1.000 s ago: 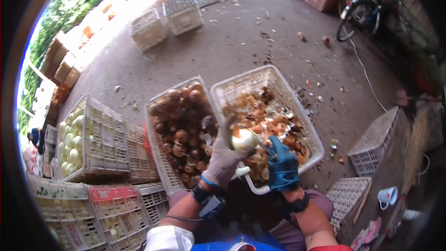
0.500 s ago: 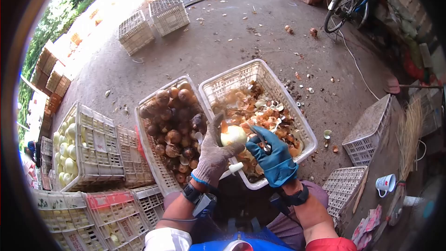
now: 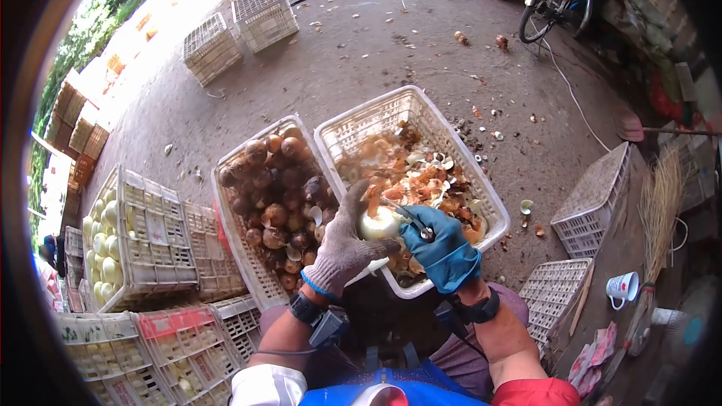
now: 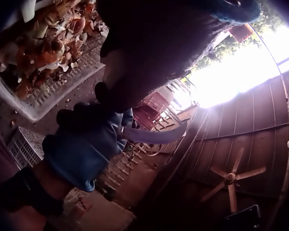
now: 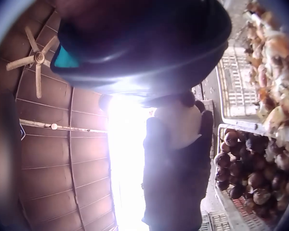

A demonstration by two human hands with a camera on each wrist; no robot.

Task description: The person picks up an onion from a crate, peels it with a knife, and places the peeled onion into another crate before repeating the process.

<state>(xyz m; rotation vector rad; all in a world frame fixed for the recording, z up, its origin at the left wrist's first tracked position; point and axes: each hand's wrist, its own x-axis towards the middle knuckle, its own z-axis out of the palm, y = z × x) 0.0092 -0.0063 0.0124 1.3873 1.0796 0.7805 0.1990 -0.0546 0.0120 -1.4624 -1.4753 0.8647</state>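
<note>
My left hand [image 3: 340,246], in a grey knit glove, grips a partly peeled onion [image 3: 378,224] over the front of the crate of skins. White flesh shows on the onion, with brown skin [image 3: 373,195] still along its top. Close against its right side is my right hand [image 3: 445,252], in a blue rubber glove, holding a small knife [image 4: 156,136]. The blade juts from the blue fist in the left wrist view. In the right wrist view, the pale onion [image 5: 178,124] sits between the dark gloved fingers.
Unpeeled onions [image 3: 274,214] fill the crate on the left. Loose skins [image 3: 432,188] lie in the white crate [image 3: 327,135] beside it. Peeled onions [image 3: 105,248] sit in a stacked crate at far left. A broom [image 3: 662,210] and a mug [image 3: 623,288] are at right.
The right hand has turned and come in closer to the onion with the knife. The left hand keeps its grip on the onion. The head view has shifted slightly.
</note>
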